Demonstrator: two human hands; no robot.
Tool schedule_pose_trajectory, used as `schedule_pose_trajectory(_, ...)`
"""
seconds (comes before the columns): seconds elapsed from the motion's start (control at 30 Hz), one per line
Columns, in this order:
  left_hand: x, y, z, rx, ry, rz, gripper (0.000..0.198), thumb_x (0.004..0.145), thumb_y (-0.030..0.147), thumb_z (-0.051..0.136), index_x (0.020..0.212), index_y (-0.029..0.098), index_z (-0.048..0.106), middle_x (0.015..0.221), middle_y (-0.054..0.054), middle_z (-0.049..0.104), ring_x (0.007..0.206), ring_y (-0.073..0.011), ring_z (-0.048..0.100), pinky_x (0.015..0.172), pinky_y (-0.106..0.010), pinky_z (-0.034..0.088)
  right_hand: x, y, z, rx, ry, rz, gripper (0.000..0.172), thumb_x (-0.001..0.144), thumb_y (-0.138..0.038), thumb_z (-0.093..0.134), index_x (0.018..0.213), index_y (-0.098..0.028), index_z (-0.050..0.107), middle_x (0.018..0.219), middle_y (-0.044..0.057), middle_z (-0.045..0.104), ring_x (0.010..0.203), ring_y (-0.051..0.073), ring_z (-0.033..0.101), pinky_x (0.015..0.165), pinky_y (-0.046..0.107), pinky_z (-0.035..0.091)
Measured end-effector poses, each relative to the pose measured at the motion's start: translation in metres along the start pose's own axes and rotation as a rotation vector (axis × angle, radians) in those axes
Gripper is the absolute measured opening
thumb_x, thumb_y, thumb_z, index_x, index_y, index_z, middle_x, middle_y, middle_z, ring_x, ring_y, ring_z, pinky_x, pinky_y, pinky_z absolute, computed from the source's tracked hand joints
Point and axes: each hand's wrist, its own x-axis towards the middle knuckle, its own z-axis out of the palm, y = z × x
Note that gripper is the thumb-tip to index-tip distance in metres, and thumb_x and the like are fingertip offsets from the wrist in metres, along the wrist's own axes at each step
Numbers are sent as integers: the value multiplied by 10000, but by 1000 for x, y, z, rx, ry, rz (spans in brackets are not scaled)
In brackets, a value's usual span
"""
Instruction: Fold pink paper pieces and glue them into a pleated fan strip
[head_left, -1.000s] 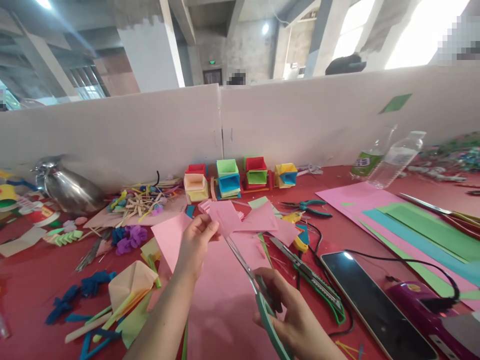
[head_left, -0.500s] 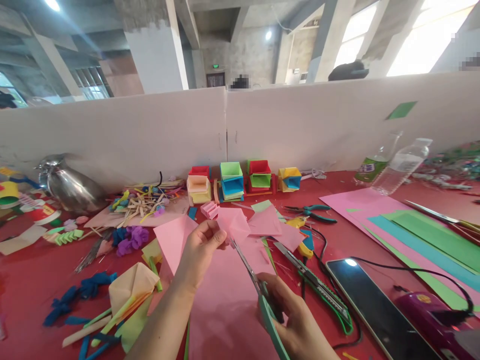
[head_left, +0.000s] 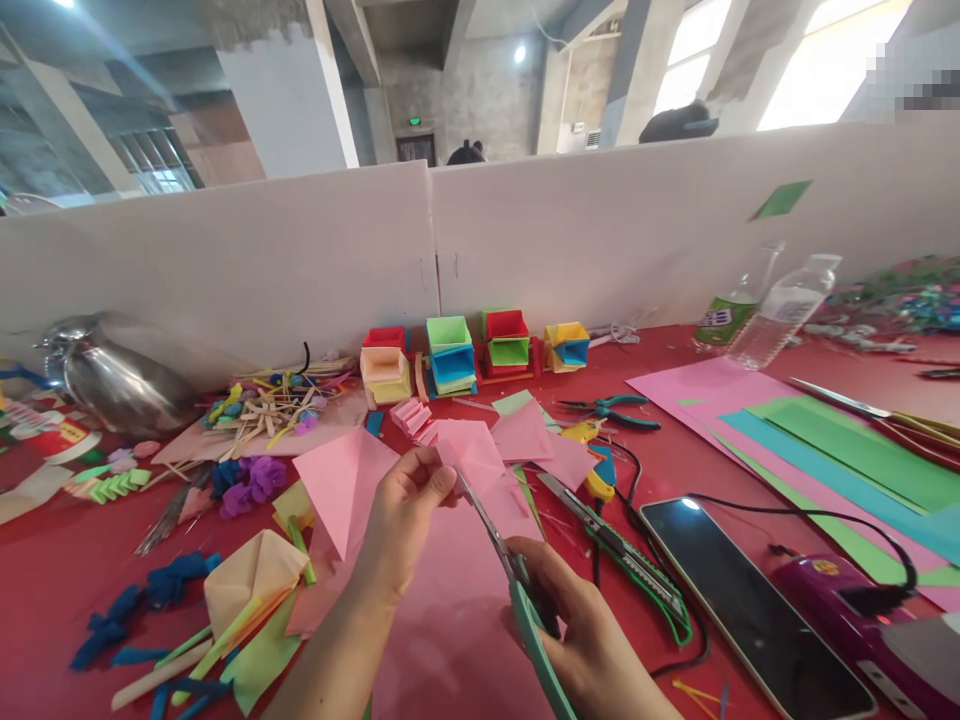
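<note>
A small folded piece of pink paper (head_left: pixel 471 447) is pinched between the thumb and fingers of my left hand (head_left: pixel 411 505). My right hand (head_left: pixel 562 610) grips green-handled scissors (head_left: pixel 534 640), whose blades point up and away, their tips at the paper's lower edge beside my left thumb. Whether the blades have paper between them I cannot tell. Under both hands lies a large pink sheet (head_left: pixel 442 620). Creased pink paper (head_left: pixel 337 480) rests to the left of my left hand, and more pink pieces (head_left: pixel 523 430) lie just beyond the scissors.
A box cutter (head_left: pixel 619 560), a phone (head_left: pixel 750 600) and pliers (head_left: pixel 615 410) lie to the right. Small coloured paper boxes (head_left: pixel 450 355) stand by the white partition (head_left: pixel 300 250). A metal jug (head_left: pixel 120 380) is at left, tilted bottles (head_left: pixel 784 315) at right. Paper scraps (head_left: pixel 255 580) lie front left.
The whole view has shifted slightly, so things sit a little further left and higher. The pink paper in my left hand is turned somewhat, and the scissor blades look closer together.
</note>
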Motion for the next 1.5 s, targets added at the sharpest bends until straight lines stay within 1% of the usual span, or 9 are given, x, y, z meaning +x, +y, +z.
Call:
schedule_pose_trajectory(0.27,-3,0,4,51,2,14,206,705,318,695,792,150,614,671,11,616,601,-90,537,612,-214,451,-3,1,2,25,-20,-19,306,847,-309,481,1131,-195,462,684,-36,412,598,109,403,554,221,370)
schedule_pose_trajectory(0.37,-4,-1,4,84,-8,23,194,717,312,685,798,154,606,672,11,620,610,-93,541,610,-210,447,-2,3,3,56,-18,-32,284,830,-257,481,1106,-197,461,675,-40,402,583,105,375,531,214,348)
schedule_pose_trajectory(0.47,-5,-2,5,116,-19,38,167,746,301,661,800,157,598,670,18,612,611,-85,533,613,-201,439,-2,4,5,84,3,-8,259,804,-210,486,1060,-211,448,659,-56,358,576,102,340,519,207,318)
schedule_pose_trajectory(0.57,-7,-3,6,128,-13,34,169,746,303,661,805,159,594,662,23,601,610,-86,530,617,-205,440,-2,4,7,98,-3,16,204,829,-268,491,1015,-212,428,655,-63,319,576,100,319,519,212,298)
schedule_pose_trajectory(0.7,-10,-1,7,143,-13,35,177,739,308,669,803,162,591,659,27,589,603,-88,528,619,-211,438,-3,-1,7,104,4,14,272,802,-363,549,988,-204,429,635,-72,295,563,97,296,508,219,271)
schedule_pose_trajectory(0.97,-13,3,8,143,-22,38,177,732,312,677,767,163,589,658,21,595,599,-93,532,615,-210,431,-5,-5,3,91,-10,33,333,781,-365,575,1053,-196,483,618,-67,311,558,100,300,505,227,267)
schedule_pose_trajectory(1.13,-15,4,8,97,-21,31,176,716,310,693,730,167,590,630,31,586,592,-92,540,605,-203,436,-5,-5,4,98,0,46,334,769,-403,587,1015,-191,509,608,-69,294,553,100,281,497,226,263)
schedule_pose_trajectory(1.27,-15,4,8,56,-9,8,193,750,338,654,696,161,597,612,23,593,586,-90,542,589,-193,443,-5,-4,5,108,-1,60,356,757,-417,597,1014,-186,508,607,-69,297,551,101,279,494,227,263)
schedule_pose_trajectory(1.5,-13,5,8,88,7,5,205,747,337,656,670,159,588,601,20,602,583,-95,552,589,-197,459,-4,-3,7,116,0,96,348,742,-403,613,1001,-187,525,590,-72,294,539,98,279,485,221,266)
